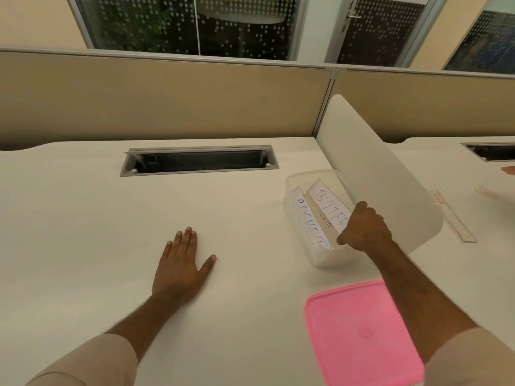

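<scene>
Clear plastic container [320, 259] sits right of centre on the white desk [83, 218], close against the foot of the white side divider, and looks tipped toward the camera rather than flat on its base.

Judging the progress from left to right: the left hand [181, 263] lies flat on the desk with fingers straight and thumb spread, holding nothing and well apart from the container. Inside the container two paper cards lean side by side, one with blue lettering that I cannot fully read [306, 218], the other reading "BUTTER" [328, 204]. The right hand [365, 229] is curled round the container's right wall, gripping it. The pink lid [359, 330] lies flat on the desk nearer the person, apart from the container. So the container is open and loaded with the cards, and what seems left is to set it level and press the lid on, or else to take the cards out; the view does not settle which.

The desk has a long open cable slot [199, 161] with a grey frame at its back. A beige partition panel [153, 101] runs behind, with dark dotted glass windows [189, 23] above it. The white divider [376, 168] separates a neighbouring desk [446, 168], where a clear ruler [454, 218] lies, and another person's fingertip [508, 170] shows at the edge.
</scene>
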Demonstrator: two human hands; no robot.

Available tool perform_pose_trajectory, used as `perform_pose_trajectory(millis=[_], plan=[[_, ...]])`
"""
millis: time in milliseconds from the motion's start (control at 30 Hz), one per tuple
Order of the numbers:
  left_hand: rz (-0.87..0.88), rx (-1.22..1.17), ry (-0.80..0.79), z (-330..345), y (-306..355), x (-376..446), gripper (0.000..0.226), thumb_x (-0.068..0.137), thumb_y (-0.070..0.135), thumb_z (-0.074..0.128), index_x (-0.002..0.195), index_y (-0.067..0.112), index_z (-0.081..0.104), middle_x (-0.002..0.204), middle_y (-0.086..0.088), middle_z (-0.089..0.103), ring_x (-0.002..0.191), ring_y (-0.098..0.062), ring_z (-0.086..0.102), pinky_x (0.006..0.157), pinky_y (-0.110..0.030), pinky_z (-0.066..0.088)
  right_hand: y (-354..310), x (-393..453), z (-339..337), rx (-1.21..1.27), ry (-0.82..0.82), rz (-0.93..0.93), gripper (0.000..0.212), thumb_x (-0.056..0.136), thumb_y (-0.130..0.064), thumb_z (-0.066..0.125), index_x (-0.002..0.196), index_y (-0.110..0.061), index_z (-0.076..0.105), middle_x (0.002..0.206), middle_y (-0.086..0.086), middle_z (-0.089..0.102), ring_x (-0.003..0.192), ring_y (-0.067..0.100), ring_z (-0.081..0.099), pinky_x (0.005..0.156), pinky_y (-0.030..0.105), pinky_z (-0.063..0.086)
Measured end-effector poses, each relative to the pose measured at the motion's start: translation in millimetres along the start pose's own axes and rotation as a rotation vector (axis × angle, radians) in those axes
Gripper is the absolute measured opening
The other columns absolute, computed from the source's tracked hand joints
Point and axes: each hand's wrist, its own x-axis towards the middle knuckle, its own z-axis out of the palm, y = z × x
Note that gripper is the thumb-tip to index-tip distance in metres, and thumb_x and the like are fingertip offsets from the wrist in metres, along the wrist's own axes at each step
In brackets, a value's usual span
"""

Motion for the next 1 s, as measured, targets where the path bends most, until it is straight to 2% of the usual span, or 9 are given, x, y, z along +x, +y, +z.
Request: perform_pose_trajectory(millis=[100,200,467,600,667,733,800,867,1000], plan=[[-0.004,0.003,0.0,0,-1,1,0.09,0.088,0.073,0.01,0.157,0.015,0.006,0.165,0.004,0.001,0.152,-0.013,-0.002,0.122,-0.032,-0.001,-4,6,2,-0.064,-0.09,0.034,0.093,0.057,-0.029,0.09,0.127,-0.002,0.035,0.125,0.015,0.052,0.116,0.035,0.053,0.087,0.042,0.048],[-0.002,0.001,0.006,0,0,-2,0.09,0.088,0.073,0.01,0.157,0.015,0.006,0.165,0.004,0.001,0.152,-0.012,-0.002,0.122,-0.031,-0.002,-3,10,6,-0.081,-0.13,0.038,0.094,0.056,-0.031,0.091,0.126,-0.003,0.036,0.125,0.015,0.054,0.115,0.035,0.055,0.088,0.042,0.049],[-0.009,0.007,0.001,-1,0,-1,0.09,0.088,0.074,0.011,0.157,0.015,0.008,0.165,0.004,0.002,0.152,-0.012,-0.002,0.123,-0.032,0.0,2,17,7,-0.092,-0.242,-0.026,0.068,0.064,-0.03,0.086,0.118,-0.006,0.053,0.115,0.012,0.065,0.104,0.032,0.063,0.082,0.037,0.052],[-0.016,0.009,-0.001,-1,0,-1,0.09,0.088,0.074,0.012,0.157,0.015,0.009,0.165,0.004,0.003,0.152,-0.011,-0.001,0.122,-0.031,0.0,9,11,3,-0.03,-0.074,-0.105,0.051,0.076,-0.036,0.077,0.112,-0.007,0.055,0.113,0.012,0.064,0.103,0.032,0.061,0.079,0.037,0.05],[-0.02,0.007,0.003,-1,1,-1,0.09,0.088,0.074,0.013,0.157,0.015,0.01,0.165,0.004,0.005,0.152,-0.011,0.0,0.122,-0.031,0.002,17,-2,0,0.052,0.121,-0.172,0.042,0.081,-0.035,0.072,0.111,-0.009,0.058,0.109,0.011,0.064,0.102,0.032,0.06,0.08,0.039,0.051],[-0.027,0.001,0.008,0,1,-2,0.09,0.088,0.074,0.015,0.156,0.015,0.013,0.165,0.004,0.007,0.152,-0.011,0.002,0.122,-0.032,0.003,27,-20,0,0.164,0.347,-0.284,0.026,0.084,-0.026,0.069,0.104,-0.009,0.063,0.098,0.011,0.065,0.095,0.032,0.059,0.075,0.04,0.05],[-0.046,-0.016,0.006,0,2,-3,0.089,0.088,0.072,0.018,0.156,0.014,0.015,0.165,0.003,0.009,0.152,-0.013,0.004,0.122,-0.032,0.004,40,-39,3,0.271,0.501,-0.375,0.01,0.084,-0.015,0.066,0.093,-0.009,0.064,0.084,0.01,0.063,0.085,0.031,0.056,0.068,0.042,0.05],[-0.074,-0.046,0.003,0,5,-6,0.086,0.091,0.069,0.024,0.156,0.013,0.017,0.165,0.002,0.011,0.152,-0.014,0.005,0.122,-0.033,0.005,58,-53,10,0.317,0.537,-0.417,0.003,0.083,-0.009,0.065,0.086,-0.009,0.064,0.077,0.008,0.061,0.078,0.03,0.054,0.063,0.043,0.049],[-0.079,-0.097,0.033,-1,33,-21,0.074,0.095,0.057,0.042,0.151,0.011,0.032,0.162,-0.003,0.025,0.151,-0.02,0.016,0.121,-0.035,0.013,100,-67,39,0.336,0.38,-0.36,0.006,0.084,-0.004,0.065,0.087,-0.009,0.069,0.08,0.008,0.064,0.081,0.031,0.056,0.067,0.042,0.049]])
